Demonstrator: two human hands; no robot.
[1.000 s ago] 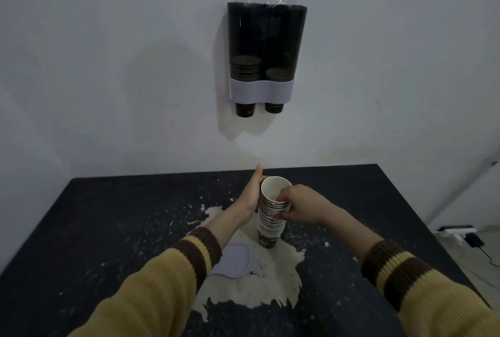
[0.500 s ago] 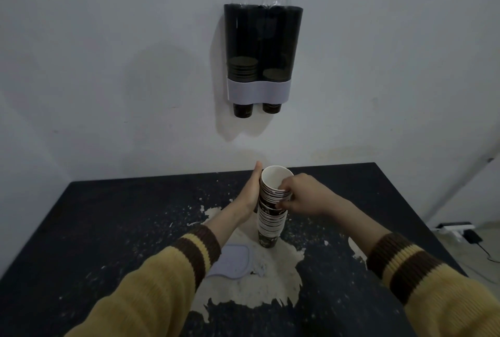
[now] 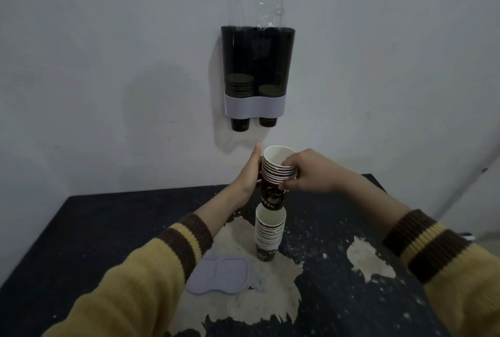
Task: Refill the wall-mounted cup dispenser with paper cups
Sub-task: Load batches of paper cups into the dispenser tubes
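A dark twin-tube cup dispenser [image 3: 257, 65] with a pale band hangs on the wall, its top open; a short stack of cups shows in each tube, higher in the left one. My right hand [image 3: 305, 171] grips the rims of a lifted stack of paper cups [image 3: 276, 182] held in the air. My left hand [image 3: 249, 174] rests flat against the left side of that stack, fingers straight. Directly below, the remaining stack of cups [image 3: 267, 233] stands upright on the black table [image 3: 94, 228].
The dispenser's pale lid [image 3: 219, 274] lies flat on the table near my left forearm. The tabletop has worn, peeled pale patches [image 3: 370, 261]. Clear tape runs up the wall above the dispenser. A dark object sits on the floor at the right edge.
One tall stack stood on the table; now its upper part has been lifted off by both hands and hangs just above the lower part. The view has tilted so the dispenser sits lower.
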